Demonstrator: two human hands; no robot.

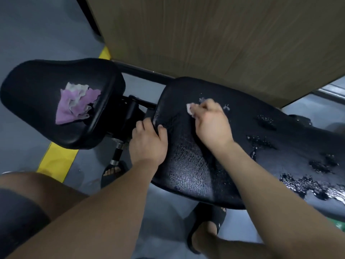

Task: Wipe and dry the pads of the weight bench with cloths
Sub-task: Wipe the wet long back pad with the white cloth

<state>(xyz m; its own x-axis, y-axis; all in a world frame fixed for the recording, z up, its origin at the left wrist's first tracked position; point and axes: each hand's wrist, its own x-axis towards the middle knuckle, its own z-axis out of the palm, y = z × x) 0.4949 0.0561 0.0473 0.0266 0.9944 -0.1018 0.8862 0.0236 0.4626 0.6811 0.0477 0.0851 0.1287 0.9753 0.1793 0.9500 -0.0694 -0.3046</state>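
The long black back pad (186, 165) of the weight bench runs from the centre to the right; its cover is cracked and worn towards the right end. My right hand (211, 124) grips a small pale cloth (190, 109) bunched under its fingers and presses it onto the pad's upper part. My left hand (147, 143) holds the pad's near-left edge, thumb on top and fingers curled over the rim. The black seat pad (37, 116) lies to the left, with a crumpled purple and white cloth (74, 103) lying on it, untouched.
A wooden panel (214, 38) stands close behind the bench. The bench's black frame and adjuster (128, 109) join the two pads. Grey floor with a yellow line (56, 157) lies below. My feet in black sandals (205, 225) stand under the back pad.
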